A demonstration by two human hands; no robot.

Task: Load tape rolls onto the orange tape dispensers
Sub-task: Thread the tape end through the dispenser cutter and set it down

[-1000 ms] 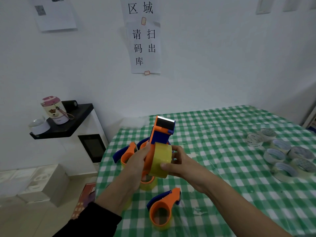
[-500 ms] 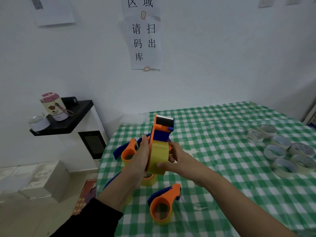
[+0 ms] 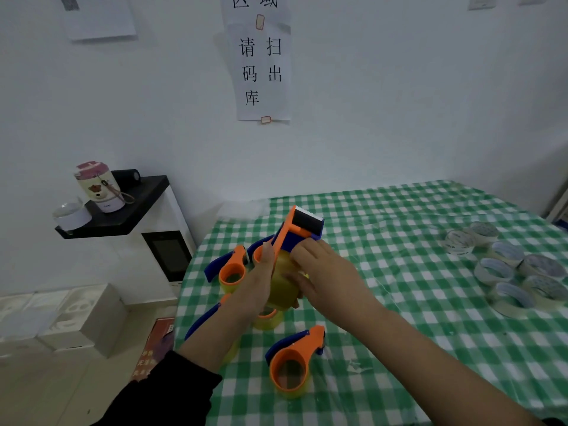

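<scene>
Yellow tape roll (image 3: 282, 285) sits sandwiched between two bare hands above the green-checked table (image 3: 399, 302), pressed to the side of an orange tape dispenser (image 3: 296, 230) held off the cloth. The left hand (image 3: 258, 281) clasps the dispenser from its left flank, thumb lying up the orange frame; its other fingers are hidden behind the tool. The right hand (image 3: 325, 272) curls over the roll from the opposite side, fingertips reaching the blue head, thumb on the roll's face. The dispenser's long axis runs up and away from the person, serrated cutter topmost, so the roll lies below the cutter and directly left of the right palm (the nearer hand for any pushing). Seating it, on this reading, calls for a sideways press toward the left hand. Another loaded dispenser (image 3: 290, 367) lies on the cloth just in front; pale rolls (image 3: 495, 269) wait well apart at right.
</scene>
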